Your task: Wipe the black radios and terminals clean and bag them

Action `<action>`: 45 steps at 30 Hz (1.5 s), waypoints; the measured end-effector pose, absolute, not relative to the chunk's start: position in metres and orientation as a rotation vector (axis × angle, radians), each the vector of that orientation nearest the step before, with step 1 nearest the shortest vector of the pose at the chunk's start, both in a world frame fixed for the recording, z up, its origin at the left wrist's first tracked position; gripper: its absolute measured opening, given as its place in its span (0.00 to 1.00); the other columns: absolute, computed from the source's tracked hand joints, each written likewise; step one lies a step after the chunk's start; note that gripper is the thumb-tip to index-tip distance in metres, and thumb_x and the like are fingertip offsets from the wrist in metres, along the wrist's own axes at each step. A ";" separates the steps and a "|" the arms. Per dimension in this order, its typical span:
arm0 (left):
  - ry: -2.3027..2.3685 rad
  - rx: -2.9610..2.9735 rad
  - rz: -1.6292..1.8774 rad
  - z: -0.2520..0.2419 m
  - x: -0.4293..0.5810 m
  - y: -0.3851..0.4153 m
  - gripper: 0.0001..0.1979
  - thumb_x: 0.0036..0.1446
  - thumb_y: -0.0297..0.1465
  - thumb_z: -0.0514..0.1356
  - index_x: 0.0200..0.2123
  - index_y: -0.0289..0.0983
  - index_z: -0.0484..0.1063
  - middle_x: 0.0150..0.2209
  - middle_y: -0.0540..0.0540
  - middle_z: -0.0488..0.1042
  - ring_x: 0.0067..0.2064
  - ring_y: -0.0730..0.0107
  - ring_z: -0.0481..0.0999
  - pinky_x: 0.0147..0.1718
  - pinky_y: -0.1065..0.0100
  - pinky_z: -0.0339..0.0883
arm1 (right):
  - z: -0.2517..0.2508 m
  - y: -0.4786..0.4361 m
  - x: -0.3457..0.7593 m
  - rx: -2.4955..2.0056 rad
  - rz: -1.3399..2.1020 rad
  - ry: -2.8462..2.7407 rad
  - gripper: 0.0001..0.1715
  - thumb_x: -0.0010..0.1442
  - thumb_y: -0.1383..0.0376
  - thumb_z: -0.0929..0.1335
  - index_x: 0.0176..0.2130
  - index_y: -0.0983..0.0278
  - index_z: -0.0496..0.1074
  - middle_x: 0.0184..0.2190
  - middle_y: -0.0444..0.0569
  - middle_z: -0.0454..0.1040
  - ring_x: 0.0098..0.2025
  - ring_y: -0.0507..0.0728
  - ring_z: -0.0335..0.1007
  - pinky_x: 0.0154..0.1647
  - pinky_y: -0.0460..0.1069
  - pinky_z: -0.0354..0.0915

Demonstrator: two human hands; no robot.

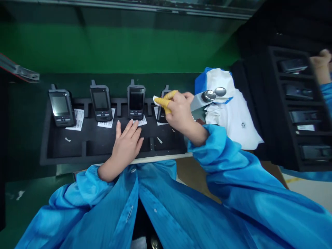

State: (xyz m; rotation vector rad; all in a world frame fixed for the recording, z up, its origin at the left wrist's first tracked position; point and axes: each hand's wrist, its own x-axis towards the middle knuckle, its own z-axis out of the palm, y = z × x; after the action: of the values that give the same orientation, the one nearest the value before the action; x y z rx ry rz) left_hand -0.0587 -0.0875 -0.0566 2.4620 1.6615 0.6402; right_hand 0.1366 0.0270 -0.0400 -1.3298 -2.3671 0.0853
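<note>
My left hand (126,145) lies over the black foam tray (62,158), fingers stretched out and fingertips at the lower edge of the third handheld radio (136,102). Yellow finger covers wrap some fingers of my right hand (178,109), which pinches a small white wipe (156,100). That hand is over the rightmost radio (162,116) and hides much of it; contact between them I cannot tell. Two more radios, one at the far left (61,108) and another beside it (100,103), rest screen-up in the tray. Printed white labels (78,119) stick out from under the radios.
Right of the tray stand a blue box (201,83) with white wipes, a metal-capped dispenser (209,95) and a white plastic bag (240,121). Farther right, another person's hand (321,62) is by a second black tray (302,103) with devices. Paper scraps (159,140) lie in the near tray.
</note>
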 end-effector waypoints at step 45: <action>1.594 2.403 0.478 -0.067 -0.067 -0.078 0.22 0.61 0.29 0.53 0.56 0.24 0.65 0.61 0.30 0.63 0.65 0.47 0.60 0.63 0.44 0.52 | -0.065 0.020 0.081 -1.165 0.101 -2.696 0.20 0.66 0.68 0.58 0.44 0.55 0.76 0.42 0.46 0.74 0.44 0.57 0.58 0.49 0.59 0.42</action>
State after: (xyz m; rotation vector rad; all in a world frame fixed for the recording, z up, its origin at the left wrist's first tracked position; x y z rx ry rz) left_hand -0.0668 -0.0778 -0.0672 2.4025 1.5937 0.4782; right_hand 0.0812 0.0202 -0.0653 -1.1647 -2.6960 0.1014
